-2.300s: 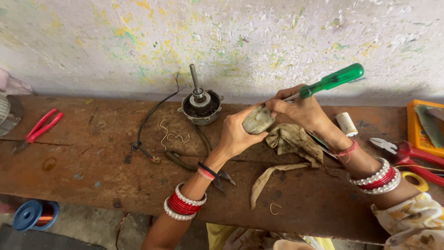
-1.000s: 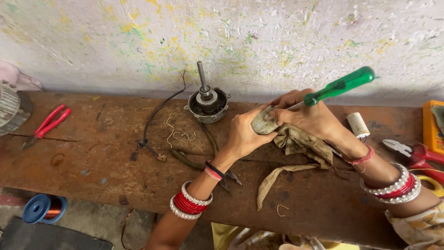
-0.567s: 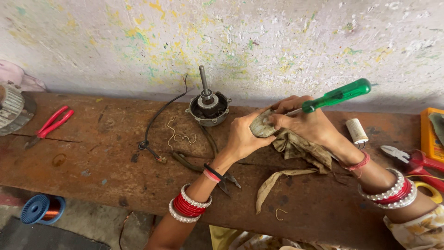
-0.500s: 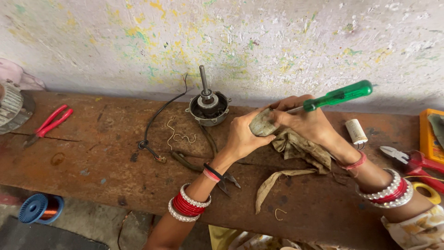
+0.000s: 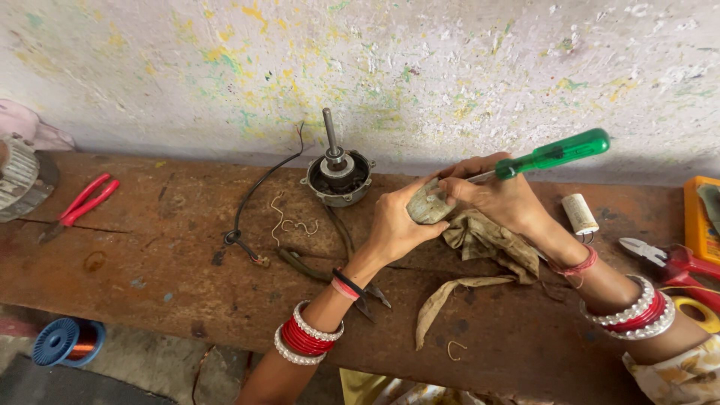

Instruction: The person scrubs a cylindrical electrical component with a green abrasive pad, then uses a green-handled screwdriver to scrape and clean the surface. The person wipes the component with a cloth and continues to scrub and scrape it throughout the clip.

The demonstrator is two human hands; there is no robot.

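My left hand (image 5: 396, 225) grips a small grey metal part (image 5: 426, 206) above a worn wooden bench (image 5: 150, 270). My right hand (image 5: 499, 199) holds a green-handled screwdriver (image 5: 551, 155), its shaft pointing left into the metal part. Both wrists wear red and white bangles. A dirty olive rag (image 5: 480, 244) lies under my hands. Just beyond them stands a small motor housing (image 5: 339, 176) with an upright shaft and a black wire (image 5: 251, 206) trailing left.
Red pliers (image 5: 81, 206) and a round metal casing (image 5: 19, 176) lie at the far left. A white cylinder (image 5: 580, 214), red-handled cutters (image 5: 667, 259), a yellow tape roll (image 5: 694, 311) and an orange box (image 5: 697, 217) are at the right. A blue wire spool (image 5: 64, 341) sits on the floor.
My hands stay together on the metal part with the screwdriver; the view has shifted slightly. No tool on the bench has moved.
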